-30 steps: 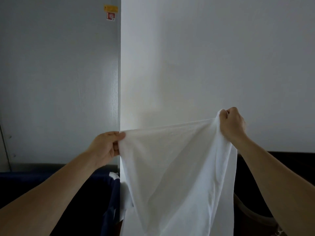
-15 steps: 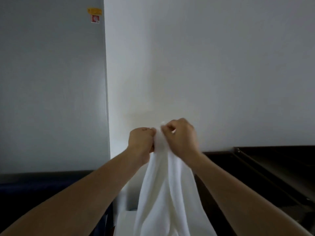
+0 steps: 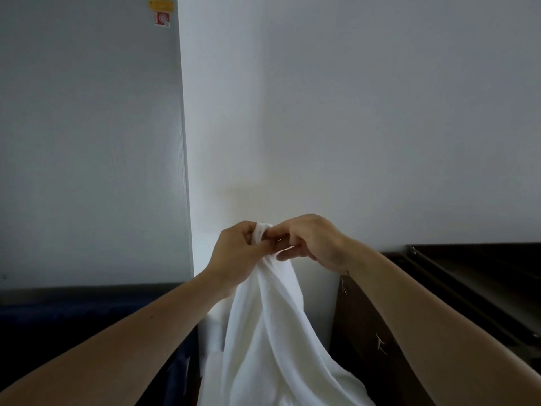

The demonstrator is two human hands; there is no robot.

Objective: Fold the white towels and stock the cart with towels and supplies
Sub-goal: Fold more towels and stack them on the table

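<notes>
Plain wall (image 3: pixel 366 112) ahead: our towel (image 3: pixel 263 332), lately spread wide, hangs halved, first fold made.
We pinch its joined corners with left hand (image 3: pixel 237 253) and right hand (image 3: pixel 313 241).

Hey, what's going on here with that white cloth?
A person is folding a white towel in mid-air, facing a pale wall. The left hand and the right hand meet at the towel's top and pinch it there together. The rest hangs down in loose folds beside a dark wooden cabinet. It is not yet a neat fold, and nothing has been put away.
</notes>
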